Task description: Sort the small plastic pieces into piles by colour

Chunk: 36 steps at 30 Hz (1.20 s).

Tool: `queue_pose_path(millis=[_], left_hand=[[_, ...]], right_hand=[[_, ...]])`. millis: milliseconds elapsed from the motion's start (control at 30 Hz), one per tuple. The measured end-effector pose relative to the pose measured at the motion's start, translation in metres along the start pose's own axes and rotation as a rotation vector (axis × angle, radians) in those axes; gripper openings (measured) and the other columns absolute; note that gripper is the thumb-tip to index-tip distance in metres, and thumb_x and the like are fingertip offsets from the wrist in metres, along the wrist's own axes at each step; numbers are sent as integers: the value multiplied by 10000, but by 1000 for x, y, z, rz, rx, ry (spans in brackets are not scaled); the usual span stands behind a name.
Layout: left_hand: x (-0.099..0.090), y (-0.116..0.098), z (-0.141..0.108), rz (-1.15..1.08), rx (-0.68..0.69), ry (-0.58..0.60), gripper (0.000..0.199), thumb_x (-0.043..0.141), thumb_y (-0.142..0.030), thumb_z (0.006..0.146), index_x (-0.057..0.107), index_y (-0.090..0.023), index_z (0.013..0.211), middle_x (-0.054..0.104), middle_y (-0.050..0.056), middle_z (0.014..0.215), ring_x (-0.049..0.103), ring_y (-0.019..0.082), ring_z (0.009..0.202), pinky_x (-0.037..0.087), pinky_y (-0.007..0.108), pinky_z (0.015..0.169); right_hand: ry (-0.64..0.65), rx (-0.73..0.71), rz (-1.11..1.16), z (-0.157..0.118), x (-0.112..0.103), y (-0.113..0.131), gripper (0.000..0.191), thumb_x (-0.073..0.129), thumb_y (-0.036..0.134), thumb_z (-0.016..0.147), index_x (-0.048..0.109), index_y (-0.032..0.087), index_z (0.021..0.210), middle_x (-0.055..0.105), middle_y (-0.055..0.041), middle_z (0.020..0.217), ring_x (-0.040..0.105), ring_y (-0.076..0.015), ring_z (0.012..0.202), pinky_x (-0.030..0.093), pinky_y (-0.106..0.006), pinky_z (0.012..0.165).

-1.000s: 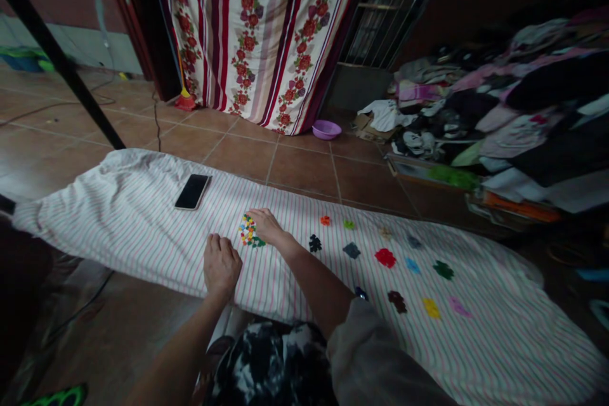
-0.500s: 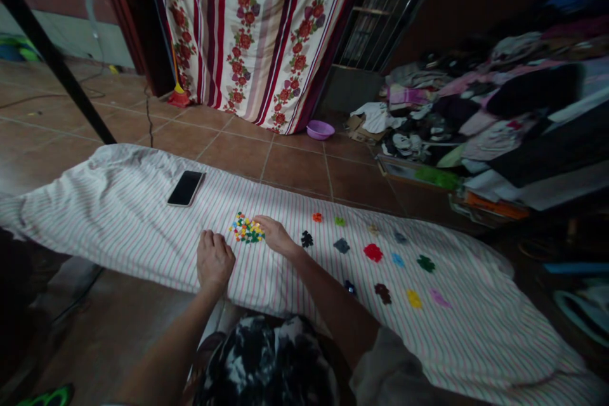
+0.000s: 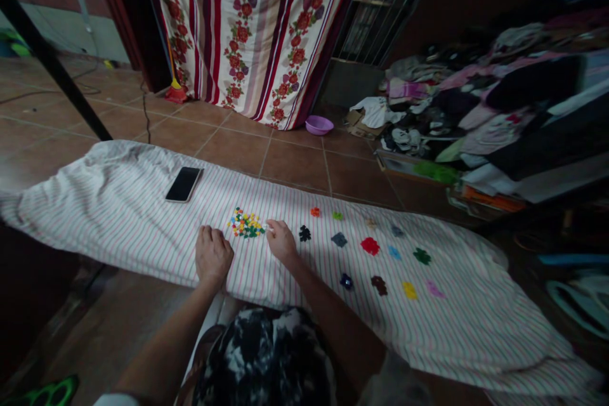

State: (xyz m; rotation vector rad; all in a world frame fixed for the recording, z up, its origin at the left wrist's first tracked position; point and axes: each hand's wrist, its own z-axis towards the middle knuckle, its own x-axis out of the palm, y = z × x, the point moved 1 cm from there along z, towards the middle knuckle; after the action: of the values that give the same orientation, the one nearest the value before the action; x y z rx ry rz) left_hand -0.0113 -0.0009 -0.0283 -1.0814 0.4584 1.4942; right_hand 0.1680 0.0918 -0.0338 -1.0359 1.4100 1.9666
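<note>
Right hand (image 3: 281, 242) now off the multicoloured pieces (image 3: 246, 224)

Single head-worn camera, set above and behind the left hand (image 3: 214, 255) and right hand (image 3: 281, 242), facing forward and down. Forearms (image 3: 166, 333) in near view; beyond the hands, frame reaches floor (image 3: 295, 160) and curtain (image 3: 259, 32).

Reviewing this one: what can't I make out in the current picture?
All in the head view:
- Right hand: whether its fingertips pinch a piece; too small and dim.
- Left hand: its palm, hidden by the hand's own back.
- Mixed pile: exact count; pieces too small.
- Curtain: its top, cut off by the upper edge; whatever is behind it, hidden by the cloth.
</note>
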Motion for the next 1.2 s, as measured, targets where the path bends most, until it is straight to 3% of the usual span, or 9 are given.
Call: queue_pose_path(millis=[167, 467, 667, 933, 1200], left_hand=[[-1, -1, 0, -45, -23, -19, 180, 423, -160, 824, 579, -144, 913, 582, 177, 1080, 478, 316, 1194, 415, 503, 1009], [0, 0, 0, -65, -19, -20, 190, 429, -153, 814, 591, -143, 911, 589, 174, 1057, 481, 316, 1179, 419, 510, 989], [-2, -2, 0, 16, -6, 3, 205, 403, -147, 840, 594, -105, 898, 575, 209, 1075, 483, 316, 1174, 432, 474, 992], [0, -1, -1, -19, -15, -22, 177, 413, -143, 828, 577, -137, 893, 574, 179, 1064, 487, 307, 1175, 434, 479, 987], [1, -2, -2, -28, -25, -32, 175, 418, -150, 834, 577, -141, 906, 573, 165, 1073, 492, 311, 1184, 427, 483, 991]], right_hand=[[47, -7, -13, 3, 5, 8, 432, 471, 76, 820, 648, 183, 1200, 650, -101, 1083, 613, -179, 988, 479, -282, 912], [47, -214, 205, 14, 8, 14, 496, 393, 40, 826, 650, 224, 1208, 619, -72, 1210, 561, -169, 1115, 447, -345, 1031], [111, -258, 57, 14, 3, 33, 363, 465, 109, 880, 726, 269, 1074, 604, -54, 1236, 456, -221, 1180, 415, -385, 1024], [169, -329, -87, 23, 5, 64, 255, 507, 248, 926, 740, 270, 1026, 605, -51, 1217, 408, -249, 1142, 376, -418, 1000], [215, -266, -144, 37, 10, 65, 275, 485, 225, 935, 737, 252, 1040, 585, -76, 1246, 384, -262, 1173, 354, -434, 1000]])
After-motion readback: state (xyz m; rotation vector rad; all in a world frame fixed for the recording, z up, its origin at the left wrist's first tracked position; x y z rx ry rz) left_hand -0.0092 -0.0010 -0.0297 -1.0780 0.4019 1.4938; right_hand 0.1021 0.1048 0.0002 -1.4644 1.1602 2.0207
